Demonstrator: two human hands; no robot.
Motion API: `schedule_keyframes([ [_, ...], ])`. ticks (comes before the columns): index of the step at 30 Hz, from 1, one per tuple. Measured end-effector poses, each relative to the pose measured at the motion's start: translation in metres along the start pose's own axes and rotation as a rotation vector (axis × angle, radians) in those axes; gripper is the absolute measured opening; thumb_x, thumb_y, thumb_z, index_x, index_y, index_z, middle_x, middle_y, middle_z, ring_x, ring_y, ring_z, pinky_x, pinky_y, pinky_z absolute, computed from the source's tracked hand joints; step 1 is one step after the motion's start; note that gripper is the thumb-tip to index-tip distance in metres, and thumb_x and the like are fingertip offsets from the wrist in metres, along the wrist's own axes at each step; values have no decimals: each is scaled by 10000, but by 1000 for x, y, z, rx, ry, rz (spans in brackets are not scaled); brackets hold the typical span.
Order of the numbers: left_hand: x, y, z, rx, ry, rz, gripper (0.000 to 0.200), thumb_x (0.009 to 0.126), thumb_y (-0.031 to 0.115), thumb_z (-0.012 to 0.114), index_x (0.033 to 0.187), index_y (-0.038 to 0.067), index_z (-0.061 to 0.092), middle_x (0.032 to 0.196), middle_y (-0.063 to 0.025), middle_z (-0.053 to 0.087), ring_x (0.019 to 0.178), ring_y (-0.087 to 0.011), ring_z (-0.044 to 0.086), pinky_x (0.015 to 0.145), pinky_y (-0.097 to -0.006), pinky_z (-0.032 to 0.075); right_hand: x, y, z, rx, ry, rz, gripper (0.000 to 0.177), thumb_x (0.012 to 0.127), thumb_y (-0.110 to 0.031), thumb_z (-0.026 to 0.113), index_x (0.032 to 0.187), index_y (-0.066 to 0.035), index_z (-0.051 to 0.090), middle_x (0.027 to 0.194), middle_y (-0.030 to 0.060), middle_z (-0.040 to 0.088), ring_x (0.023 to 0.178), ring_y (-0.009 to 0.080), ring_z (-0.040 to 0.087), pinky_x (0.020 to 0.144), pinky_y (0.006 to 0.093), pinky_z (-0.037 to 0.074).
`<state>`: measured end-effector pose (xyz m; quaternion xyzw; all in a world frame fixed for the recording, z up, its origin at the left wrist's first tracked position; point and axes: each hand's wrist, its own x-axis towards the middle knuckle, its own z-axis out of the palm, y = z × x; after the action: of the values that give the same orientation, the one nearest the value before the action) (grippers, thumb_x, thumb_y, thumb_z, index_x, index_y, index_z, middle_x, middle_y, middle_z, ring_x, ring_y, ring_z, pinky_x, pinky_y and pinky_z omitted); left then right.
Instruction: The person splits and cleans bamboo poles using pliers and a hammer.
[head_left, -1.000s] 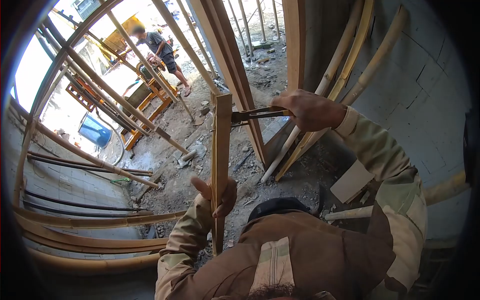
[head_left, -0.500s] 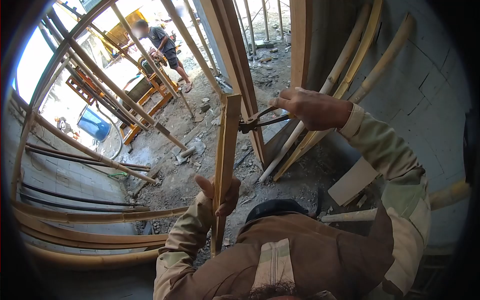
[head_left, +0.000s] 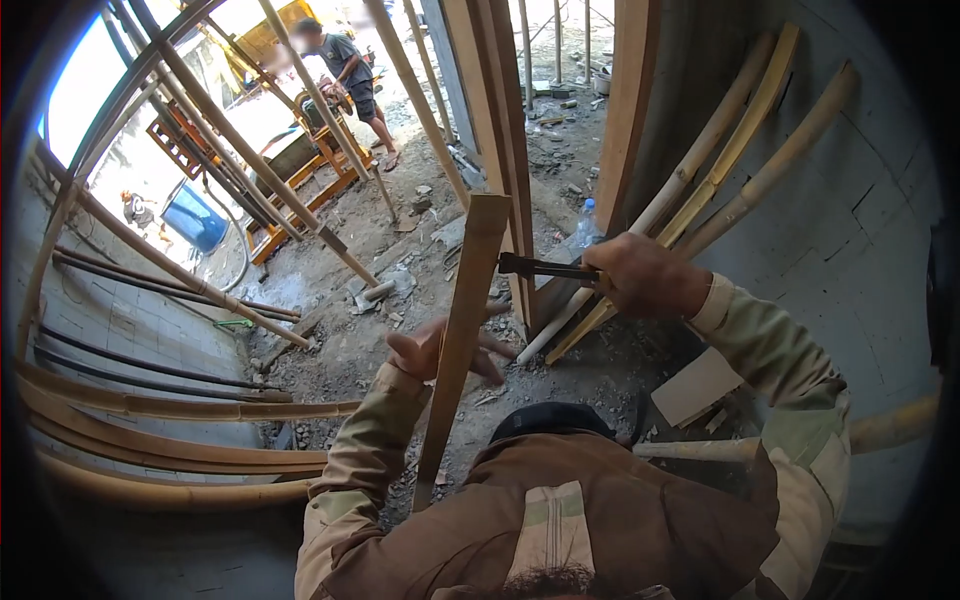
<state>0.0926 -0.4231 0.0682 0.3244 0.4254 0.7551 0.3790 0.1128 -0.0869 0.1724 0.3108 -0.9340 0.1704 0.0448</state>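
Note:
A split bamboo strip (head_left: 462,310) stands tilted in front of me, running from near my chest up to the wooden post. Behind its middle is my left hand (head_left: 430,350), thumb on one side and fingers spread out past the other, not wrapped round it. My right hand (head_left: 640,275) grips the handles of a pair of dark metal pincers (head_left: 545,268). The head of the pincers is right at the strip's right edge, below its top end. Part of the left palm is hidden by the strip.
Wooden door posts (head_left: 628,110) rise ahead, with a plastic bottle (head_left: 587,222) near their foot. Bamboo poles (head_left: 700,150) lean on the right wall. More bamboo lengths (head_left: 190,402) lie at left. Outside, a person (head_left: 345,75) bends at a machine near a blue barrel (head_left: 195,217).
My left hand has loosened from round the strip and spread its fingers. The pincers have turned, their handles now closer together in view. The strip leans further right at the top.

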Motion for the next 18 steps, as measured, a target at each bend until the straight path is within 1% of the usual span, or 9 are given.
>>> schedule_keyframes([
  [2,6,17,-23,71,289,140,1627,435,1005,603,1610,7,83,1516,-301,411,1349,-402,511,1107,-538,435,-5,-2,8,129,-163,150,129,891,-81,630,848,39,611,765,267,644,796,461,665,770,519,508],
  [4,5,60,-22,392,544,298,1534,477,973,659,1615,71,164,1590,-247,335,1464,-390,365,1183,-589,296,-8,7,16,152,-165,120,149,909,-99,627,862,40,605,775,268,641,812,462,661,774,520,506],
  [5,3,83,-16,612,566,356,1505,509,937,698,1616,72,157,1588,-242,345,1473,-392,353,1188,-599,275,-7,10,17,175,-153,115,169,927,-118,624,875,42,600,785,269,638,827,464,658,777,522,503],
  [8,12,146,17,1120,413,474,1463,556,827,808,1617,72,142,1586,-227,364,1495,-389,323,1210,-605,228,0,5,14,191,-234,103,189,949,-143,619,922,42,596,810,272,628,858,456,652,771,512,503],
  [10,31,172,23,1302,210,526,1467,546,794,842,1615,72,144,1575,-242,375,1487,-387,341,1211,-608,241,7,-7,5,201,-271,79,183,952,-137,613,926,42,589,819,272,624,867,450,650,772,507,505],
  [12,53,182,29,1259,200,542,1418,590,770,840,1606,57,154,1564,-267,378,1474,-423,345,1193,-641,280,16,-20,-8,205,-295,43,177,954,-132,607,930,42,583,828,273,620,875,444,649,772,503,506],
  [15,73,182,22,934,135,66,1250,713,698,800,1586,38,197,1549,-302,371,1434,-495,368,1127,-705,355,18,-36,-22,273,-318,-47,147,934,-97,598,907,38,545,769,237,602,830,427,658,770,498,516],
  [16,79,178,25,946,106,35,1155,718,662,814,1543,10,335,1514,-295,425,1395,-457,445,1119,-643,413,15,-41,-29,260,-317,-65,147,934,-97,598,907,38,545,769,237,602,830,427,658,770,498,516],
  [18,84,176,33,937,-3,-38,781,768,448,826,1355,-2,574,1291,-230,629,1219,-322,627,1055,-449,519,8,-52,-44,296,-328,-86,159,912,-89,614,947,37,525,754,230,598,807,427,654,748,498,514],
])
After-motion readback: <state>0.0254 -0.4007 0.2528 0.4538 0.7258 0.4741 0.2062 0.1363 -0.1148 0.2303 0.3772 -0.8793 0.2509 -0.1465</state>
